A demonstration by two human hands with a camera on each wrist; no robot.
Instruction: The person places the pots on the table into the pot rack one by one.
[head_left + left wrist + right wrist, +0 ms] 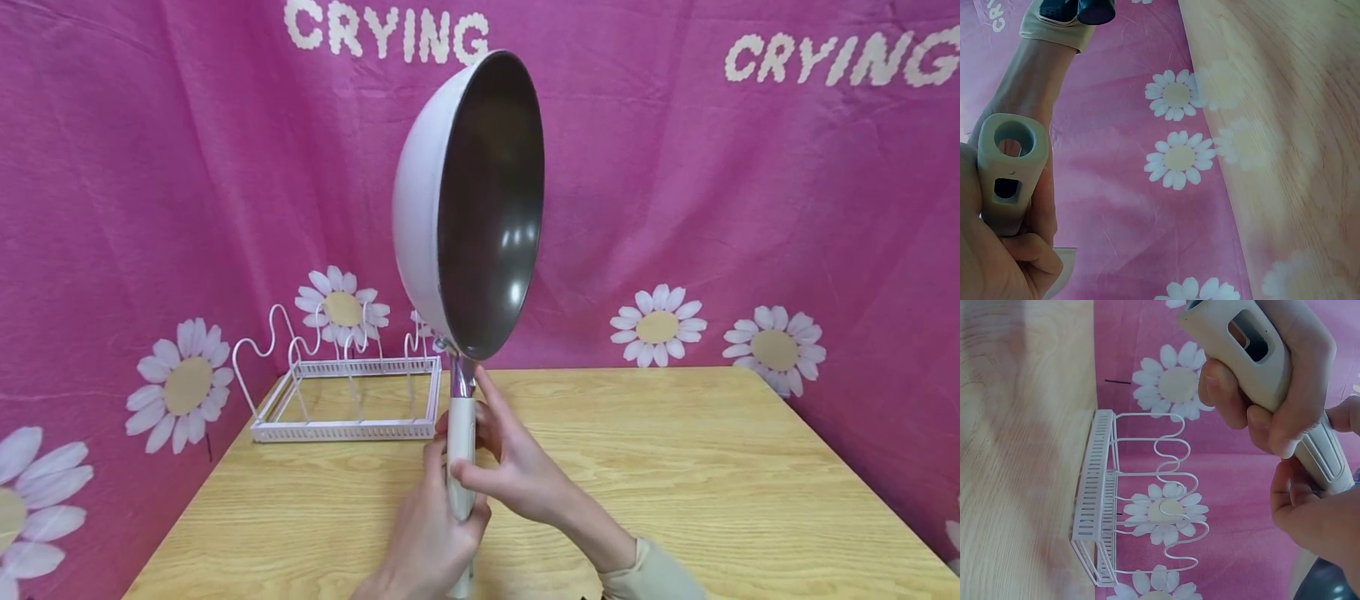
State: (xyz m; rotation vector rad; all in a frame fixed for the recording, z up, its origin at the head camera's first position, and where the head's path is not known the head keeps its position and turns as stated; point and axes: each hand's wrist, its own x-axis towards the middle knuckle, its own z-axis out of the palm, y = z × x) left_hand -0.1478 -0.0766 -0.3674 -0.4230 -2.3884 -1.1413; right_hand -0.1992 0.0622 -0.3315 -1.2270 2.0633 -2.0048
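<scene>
A deep wok [491, 208], white outside and dark inside, stands on end in the air with its rim facing right. Its cream handle [461, 425] points down, joined by a shiny metal neck [462, 379]. My left hand [431, 533] grips the handle's lower part, fingers wrapped round it, as the right wrist view also shows. Higher up, my right hand [525, 471] holds the handle with thumb in front and curled fingers behind; its index finger reaches the neck. In the left wrist view, the handle's end [1027, 164] shows a round hanging hole.
A pale wire rack [345, 431] with wavy dividers stands on the wooden table [675, 483], left of the wok. Pink cloth [637, 208] with daisies and lettering hangs behind and along both sides. A light sleeve [648, 575] covers the right forearm.
</scene>
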